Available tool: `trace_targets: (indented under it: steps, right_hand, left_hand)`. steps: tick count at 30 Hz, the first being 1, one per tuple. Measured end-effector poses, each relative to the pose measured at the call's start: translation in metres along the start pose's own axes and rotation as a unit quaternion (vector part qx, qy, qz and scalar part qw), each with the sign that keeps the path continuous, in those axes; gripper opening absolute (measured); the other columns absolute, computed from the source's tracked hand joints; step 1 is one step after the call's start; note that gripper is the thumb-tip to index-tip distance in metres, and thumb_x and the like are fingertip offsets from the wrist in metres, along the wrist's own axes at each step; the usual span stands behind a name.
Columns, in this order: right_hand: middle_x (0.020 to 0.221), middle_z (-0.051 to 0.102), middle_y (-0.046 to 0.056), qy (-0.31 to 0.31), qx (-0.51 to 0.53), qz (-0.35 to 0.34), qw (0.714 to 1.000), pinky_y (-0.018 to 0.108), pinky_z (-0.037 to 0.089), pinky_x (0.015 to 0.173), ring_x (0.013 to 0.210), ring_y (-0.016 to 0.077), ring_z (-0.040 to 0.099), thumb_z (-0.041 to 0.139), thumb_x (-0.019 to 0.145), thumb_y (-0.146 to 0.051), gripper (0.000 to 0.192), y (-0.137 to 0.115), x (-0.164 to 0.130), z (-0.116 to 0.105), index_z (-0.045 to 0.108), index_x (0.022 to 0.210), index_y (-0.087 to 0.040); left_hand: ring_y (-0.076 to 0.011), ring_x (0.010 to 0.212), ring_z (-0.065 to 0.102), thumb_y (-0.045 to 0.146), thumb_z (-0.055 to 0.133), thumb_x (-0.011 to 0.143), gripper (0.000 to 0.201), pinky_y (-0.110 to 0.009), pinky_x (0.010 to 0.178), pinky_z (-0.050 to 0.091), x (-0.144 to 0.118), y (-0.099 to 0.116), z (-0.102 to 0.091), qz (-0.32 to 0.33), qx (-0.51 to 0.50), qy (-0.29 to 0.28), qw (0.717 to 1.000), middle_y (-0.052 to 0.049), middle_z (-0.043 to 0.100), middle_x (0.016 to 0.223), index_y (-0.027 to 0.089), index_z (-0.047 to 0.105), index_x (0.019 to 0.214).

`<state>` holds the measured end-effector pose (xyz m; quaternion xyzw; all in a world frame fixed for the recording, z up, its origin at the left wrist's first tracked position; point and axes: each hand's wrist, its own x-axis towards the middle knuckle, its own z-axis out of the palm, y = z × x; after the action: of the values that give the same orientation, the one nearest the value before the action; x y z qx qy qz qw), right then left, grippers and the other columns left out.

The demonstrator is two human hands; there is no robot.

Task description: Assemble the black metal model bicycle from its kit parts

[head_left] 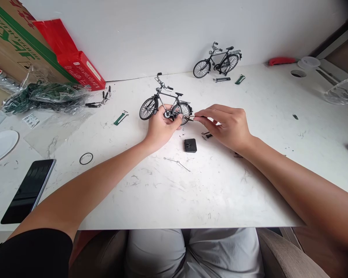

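While our left hand [161, 129] clasps the model bicycle [165, 106] at its crank, standing it upright at twelve o'clock on the bench [191, 193], our right hand [224, 125] pinches a thin rod [191, 117] into the rear wheel from three o'clock; a black block [190, 145] waits just below

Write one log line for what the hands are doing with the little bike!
left hand: steadies near model bike at rear wheel | right hand: pinches thin metal tool at rear wheel | table: black block, phone
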<state>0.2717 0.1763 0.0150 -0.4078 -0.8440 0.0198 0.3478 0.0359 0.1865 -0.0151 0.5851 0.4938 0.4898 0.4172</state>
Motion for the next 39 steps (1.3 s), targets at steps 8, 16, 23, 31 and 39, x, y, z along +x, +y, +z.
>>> trace_targets:
  steps: [8, 16, 23, 31, 39]
  right_hand:
    - [0.102, 0.084, 0.008, -0.002, 0.001, 0.005, 1.000, 0.036, 0.054, 0.069, 0.085, 0.0215, 0.076, 0.053, 0.116, -0.048, 0.040, -0.001, 0.001, 0.000, 0.085, 0.112, -0.024]
    - [0.102, 0.083, 0.009, -0.016, -0.007, 0.005, 1.000, 0.037, 0.054, 0.070, 0.086, 0.0223, 0.075, 0.053, 0.116, -0.046, 0.039, -0.002, 0.001, -0.001, 0.085, 0.115, -0.024]
    - [0.100, 0.084, 0.009, -0.020, -0.047, -0.026, 0.998, 0.035, 0.048, 0.065, 0.081, 0.0206, 0.074, 0.051, 0.117, -0.044, 0.038, 0.001, 0.002, -0.002, 0.084, 0.114, -0.024]
    - [0.088, 0.078, 0.007, -0.138, -0.139, -0.074, 0.978, 0.035, 0.032, 0.059, 0.066, 0.0168, 0.056, 0.039, 0.117, -0.027, 0.039, -0.012, 0.004, -0.020, 0.077, 0.126, -0.023]
    - [0.070, 0.061, 0.004, -0.161, -0.148, -0.033, 0.975, 0.038, 0.026, 0.059, 0.056, 0.0155, 0.037, 0.031, 0.119, -0.039, 0.047, -0.025, 0.006, -0.016, 0.072, 0.106, -0.020]
  left_hand:
    - [-0.0185, 0.077, 0.082, 0.035, 0.082, 0.097, 0.031, -0.027, 0.069, 0.063, -0.001, -0.001, 0.000, 0.002, 0.010, 0.000, 1.000, -0.001, 0.078, 0.092, 0.024, 0.061, 0.117]
    - [-0.0202, 0.077, 0.083, 0.036, 0.081, 0.097, 0.032, -0.028, 0.068, 0.063, -0.002, 0.000, 0.000, -0.006, 0.016, 0.000, 1.000, 0.001, 0.077, 0.083, 0.025, 0.060, 0.118]
    - [-0.0196, 0.077, 0.082, 0.037, 0.082, 0.096, 0.034, -0.029, 0.070, 0.064, -0.002, 0.000, 0.000, -0.016, 0.017, 0.000, 1.000, 0.000, 0.077, 0.086, 0.025, 0.060, 0.119]
    - [-0.0199, 0.080, 0.082, 0.032, 0.079, 0.099, 0.030, -0.033, 0.078, 0.067, -0.006, 0.005, 0.002, -0.012, 0.010, -0.009, 1.000, 0.001, 0.076, 0.087, 0.026, 0.058, 0.119]
    - [-0.0200, 0.082, 0.082, 0.026, 0.079, 0.098, 0.029, -0.034, 0.079, 0.068, -0.007, 0.007, 0.004, -0.009, -0.008, -0.009, 1.000, 0.000, 0.077, 0.090, 0.026, 0.057, 0.117]
